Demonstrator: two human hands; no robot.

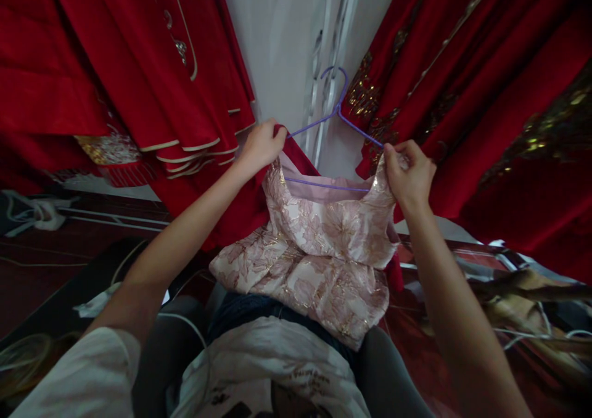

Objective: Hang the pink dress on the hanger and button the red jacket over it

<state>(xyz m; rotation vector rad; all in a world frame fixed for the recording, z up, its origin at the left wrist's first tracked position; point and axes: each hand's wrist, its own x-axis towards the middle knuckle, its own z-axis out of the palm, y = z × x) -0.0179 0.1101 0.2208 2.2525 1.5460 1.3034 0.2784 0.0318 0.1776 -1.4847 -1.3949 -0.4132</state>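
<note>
A pink floral brocade dress (319,245) with gold threads hangs from a purple wire hanger (330,113) in front of me. My left hand (261,147) is closed on the left shoulder of the dress, at the left end of the hanger, where a red fabric also shows. My right hand (409,171) pinches the right shoulder of the dress at the hanger's right end. The skirt of the dress drapes down onto my lap.
Red garments with cream trim (139,79) hang at the left. Red garments with gold embroidery (485,97) hang at the right. A white wall (282,42) lies between them. Cables (41,211) and cloth lie on the dark floor at both sides.
</note>
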